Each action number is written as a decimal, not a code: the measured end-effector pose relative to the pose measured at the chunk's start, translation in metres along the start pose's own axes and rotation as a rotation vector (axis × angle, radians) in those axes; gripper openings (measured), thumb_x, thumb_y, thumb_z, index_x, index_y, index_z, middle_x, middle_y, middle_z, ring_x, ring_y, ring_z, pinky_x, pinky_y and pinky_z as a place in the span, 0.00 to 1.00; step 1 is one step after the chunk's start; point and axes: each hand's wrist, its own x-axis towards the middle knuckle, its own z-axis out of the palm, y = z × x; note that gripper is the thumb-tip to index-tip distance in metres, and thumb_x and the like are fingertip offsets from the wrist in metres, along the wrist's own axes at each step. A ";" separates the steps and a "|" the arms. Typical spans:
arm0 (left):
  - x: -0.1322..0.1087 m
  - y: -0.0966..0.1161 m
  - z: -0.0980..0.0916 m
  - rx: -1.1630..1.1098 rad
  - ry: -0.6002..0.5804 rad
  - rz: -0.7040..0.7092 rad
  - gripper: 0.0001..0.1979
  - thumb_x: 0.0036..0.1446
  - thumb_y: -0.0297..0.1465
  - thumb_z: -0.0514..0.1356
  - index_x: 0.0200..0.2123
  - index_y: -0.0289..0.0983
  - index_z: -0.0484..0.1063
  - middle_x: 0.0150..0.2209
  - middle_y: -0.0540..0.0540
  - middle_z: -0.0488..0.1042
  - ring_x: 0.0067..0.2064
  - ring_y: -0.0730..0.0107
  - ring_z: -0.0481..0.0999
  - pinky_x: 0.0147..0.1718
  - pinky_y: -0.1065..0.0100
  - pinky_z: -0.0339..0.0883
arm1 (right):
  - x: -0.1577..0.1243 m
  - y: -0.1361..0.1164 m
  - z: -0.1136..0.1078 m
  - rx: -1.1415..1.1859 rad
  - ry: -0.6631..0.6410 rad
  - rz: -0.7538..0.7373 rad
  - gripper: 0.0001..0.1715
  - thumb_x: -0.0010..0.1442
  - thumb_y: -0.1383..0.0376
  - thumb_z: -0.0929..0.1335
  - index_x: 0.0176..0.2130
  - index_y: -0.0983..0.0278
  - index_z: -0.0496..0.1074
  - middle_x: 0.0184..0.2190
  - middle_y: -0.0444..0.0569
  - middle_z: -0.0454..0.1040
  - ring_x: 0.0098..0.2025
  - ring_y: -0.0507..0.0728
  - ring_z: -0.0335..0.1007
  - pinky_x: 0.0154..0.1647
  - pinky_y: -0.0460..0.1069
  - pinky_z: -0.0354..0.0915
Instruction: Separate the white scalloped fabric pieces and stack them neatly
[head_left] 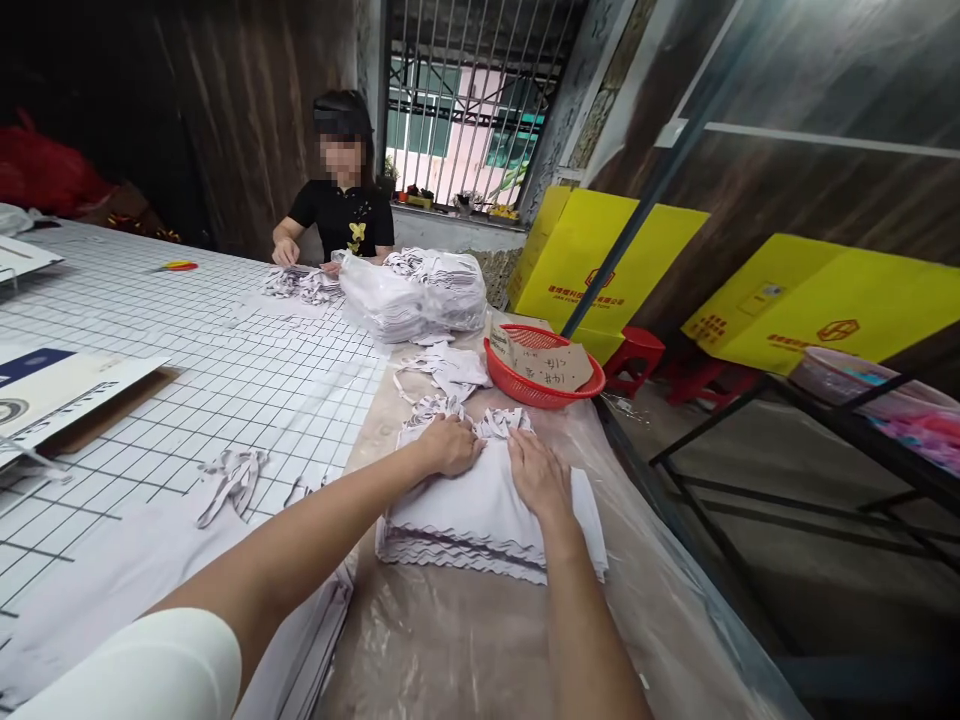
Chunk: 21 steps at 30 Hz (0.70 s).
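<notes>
A stack of pale lilac garments [472, 510] with wavy hems lies on the plastic-covered part of the table, its gathered straps at the far end. My left hand [451, 446] rests on the upper left of the stack near the straps, its fingers bent and pressed on the cloth. On the upper right, my right hand [538, 470] lies flat with its fingers stretched out on the top garment. Another pale garment [448, 368] lies loosely beyond the stack. More pale garments [127, 570] are spread at the lower left, partly behind my left arm.
A red basket [551, 392] with cardboard stands at the table's right edge. Bagged garments [416, 295] lie farther back, beside a person [341, 210] handling cloth. Printed boards [67, 395] lie at left. A dark pole [645, 215] and yellow boxes [607, 270] stand at right.
</notes>
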 end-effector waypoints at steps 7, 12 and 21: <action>0.005 -0.017 -0.014 -0.105 -0.103 0.073 0.31 0.67 0.45 0.38 0.50 0.36 0.75 0.54 0.37 0.74 0.54 0.55 0.72 0.57 0.53 0.58 | 0.000 -0.002 -0.002 0.002 -0.003 0.002 0.28 0.70 0.57 0.53 0.61 0.61 0.66 0.63 0.55 0.65 0.65 0.63 0.59 0.64 0.63 0.55; 0.011 -0.031 -0.018 -0.196 -0.076 0.038 0.30 0.66 0.49 0.41 0.48 0.38 0.75 0.54 0.40 0.75 0.55 0.58 0.72 0.57 0.61 0.58 | -0.001 -0.004 -0.004 -0.009 -0.013 0.010 0.28 0.70 0.56 0.54 0.61 0.60 0.67 0.64 0.54 0.65 0.65 0.62 0.59 0.64 0.63 0.56; 0.023 -0.094 -0.024 -0.408 0.022 -0.554 0.22 0.60 0.45 0.58 0.41 0.29 0.73 0.40 0.32 0.78 0.43 0.54 0.77 0.40 0.60 0.68 | 0.000 0.002 0.003 0.002 0.039 -0.010 0.28 0.69 0.55 0.55 0.60 0.60 0.68 0.63 0.55 0.66 0.63 0.64 0.62 0.62 0.63 0.57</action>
